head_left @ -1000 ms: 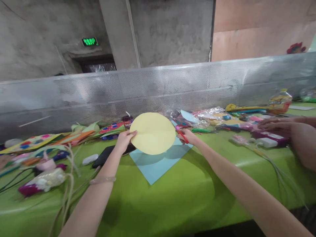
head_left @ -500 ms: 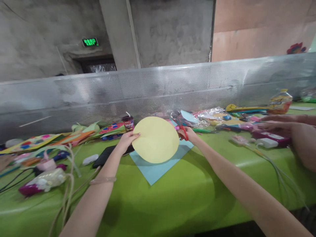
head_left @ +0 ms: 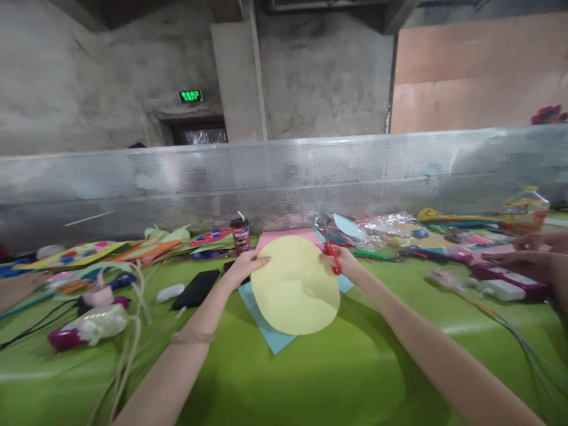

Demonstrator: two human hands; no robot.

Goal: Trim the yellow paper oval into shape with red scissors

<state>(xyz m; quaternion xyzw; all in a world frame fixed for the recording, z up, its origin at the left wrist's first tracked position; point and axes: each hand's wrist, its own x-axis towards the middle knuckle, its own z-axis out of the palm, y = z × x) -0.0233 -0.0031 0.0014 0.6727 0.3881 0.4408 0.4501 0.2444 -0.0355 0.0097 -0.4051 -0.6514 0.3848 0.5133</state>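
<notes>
A round sheet of pale yellow paper (head_left: 295,290) is held up in front of me. My left hand (head_left: 245,267) pinches its upper left edge, thumb on the near face. At its upper right edge is my right hand (head_left: 341,263), closed around red-handled scissors (head_left: 336,260) with the blades pointing up and away. Those fingers also meet the paper's edge; how firmly they grip it I cannot tell. Under the yellow circle a light blue sheet (head_left: 276,340) lies on the green tablecloth (head_left: 310,384), one corner toward me.
A dark cup (head_left: 240,235) with a straw stands behind my left hand. Left lie a black phone (head_left: 197,289), a white case (head_left: 171,293), a glue gun (head_left: 91,325) and coloured crafts. Right are a co-worker's hands (head_left: 539,251), a purple box (head_left: 510,279) and a bottle (head_left: 526,210).
My view has tilted up and shifted left. The yellow circle, still in both hands, has come lower and nearer over the blue sheet, and pink paper behind it now shows.
</notes>
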